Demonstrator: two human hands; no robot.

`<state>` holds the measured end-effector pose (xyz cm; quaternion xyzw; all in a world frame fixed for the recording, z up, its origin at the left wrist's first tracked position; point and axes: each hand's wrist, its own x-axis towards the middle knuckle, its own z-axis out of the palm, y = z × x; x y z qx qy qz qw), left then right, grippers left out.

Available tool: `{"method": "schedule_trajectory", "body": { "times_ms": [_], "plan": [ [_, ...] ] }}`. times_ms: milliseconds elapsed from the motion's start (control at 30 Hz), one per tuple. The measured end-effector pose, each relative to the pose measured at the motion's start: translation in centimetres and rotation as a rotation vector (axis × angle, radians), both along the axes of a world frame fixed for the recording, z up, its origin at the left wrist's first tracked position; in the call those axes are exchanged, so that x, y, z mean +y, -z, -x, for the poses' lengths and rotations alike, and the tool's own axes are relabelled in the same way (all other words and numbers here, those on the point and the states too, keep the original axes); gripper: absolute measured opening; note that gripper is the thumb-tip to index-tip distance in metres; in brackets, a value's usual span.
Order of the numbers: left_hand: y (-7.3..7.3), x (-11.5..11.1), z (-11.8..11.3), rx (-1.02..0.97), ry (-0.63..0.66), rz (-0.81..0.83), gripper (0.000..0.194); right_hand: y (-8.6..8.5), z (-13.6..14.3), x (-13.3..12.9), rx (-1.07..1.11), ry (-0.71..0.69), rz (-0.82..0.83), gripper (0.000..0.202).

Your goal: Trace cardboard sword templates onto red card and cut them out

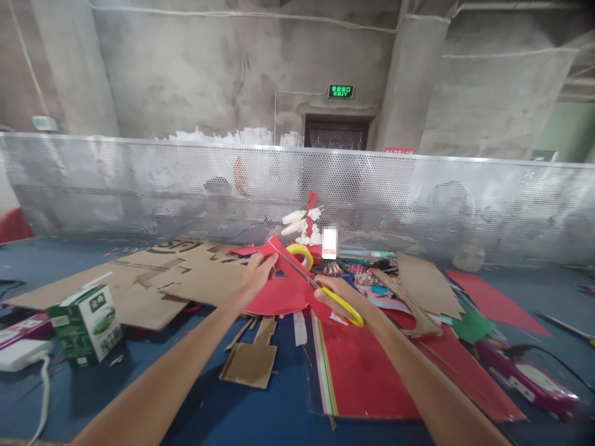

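My left hand is closed, its thumb and fingers pinching a piece of red paper. In my right hand is a pair of scissors with yellow handles. Their blades point up and left and lie against the red paper; whether they are parted I cannot tell. Just behind sits a yellow tape roll. Below the hands lies a larger red sheet. Farther back stands a red and white paper figure with a curved red top.
Cut cardboard and a green and white carton are on the left. A pack of coloured paper lies in front. Cardboard scraps, a purple power strip and a red sheet also lie about. A perforated metal screen bounds the back.
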<state>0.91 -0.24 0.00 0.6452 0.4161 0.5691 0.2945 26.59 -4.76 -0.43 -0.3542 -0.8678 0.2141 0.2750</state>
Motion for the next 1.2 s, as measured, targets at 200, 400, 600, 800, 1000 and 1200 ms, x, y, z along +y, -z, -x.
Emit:
{"method": "schedule_trajectory", "body": {
  "times_ms": [200, 400, 600, 800, 1000, 1200],
  "plan": [
    [-0.3, -0.3, -0.1, 0.046, -0.012, -0.015, 0.042, 0.1, 0.2, -0.5, 0.039, -0.012, 0.083, 0.067],
    [-0.6, -0.9, -0.5, 0.069, 0.012, -0.023, 0.038, 0.3, 0.3, -0.2, 0.046, 0.006, 0.082, 0.067],
    [-0.6, -0.9, -0.7, 0.054, 0.026, -0.008, 0.036, 0.1, 0.2, 0.1, 0.045, -0.007, 0.066, 0.062],
    [-0.8, -1.1, -0.7, 0.033, 0.033, 0.019, 0.037, 0.5, 0.0, 0.5, 0.037, 0.024, 0.079, 0.061],
    [-1.1, -1.2, -0.8, 0.021, 0.036, 0.064, 0.033, 1.0, 0.0, 1.1, 0.015, 0.023, 0.061, 0.065],
    [-1.0, -1.2, -0.8, 0.043, 0.085, 0.104, 0.033, 1.1, 0.1, 0.9, 0.041, -0.001, 0.036, 0.064]
  ]
}}
